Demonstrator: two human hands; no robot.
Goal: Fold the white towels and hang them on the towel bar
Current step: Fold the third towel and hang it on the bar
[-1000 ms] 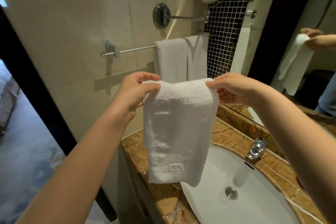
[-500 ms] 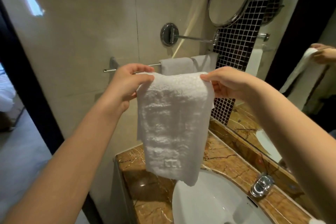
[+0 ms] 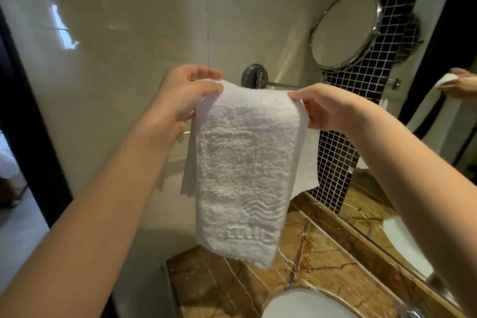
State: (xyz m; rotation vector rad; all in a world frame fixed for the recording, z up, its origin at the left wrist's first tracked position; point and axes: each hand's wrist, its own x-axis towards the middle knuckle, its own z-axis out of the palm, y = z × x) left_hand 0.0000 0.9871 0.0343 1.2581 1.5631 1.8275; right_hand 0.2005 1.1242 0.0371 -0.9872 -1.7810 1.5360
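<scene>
Fingers (image 3: 209, 89) of left hand (image 3: 180, 101) and right hand (image 3: 327, 111) are pinching the white towel (image 3: 242, 163) at ten and two o'clock; hung towels (image 3: 308, 160) are showing behind, desk (image 3: 322, 266) at six.

No readable text; towel (image 3: 240, 157) embossing illegible

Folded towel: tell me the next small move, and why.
Probably ease it forward toward the wall. The left hand and right hand pinch the folded towel by its top corners, and hung towels show just behind it.
</scene>
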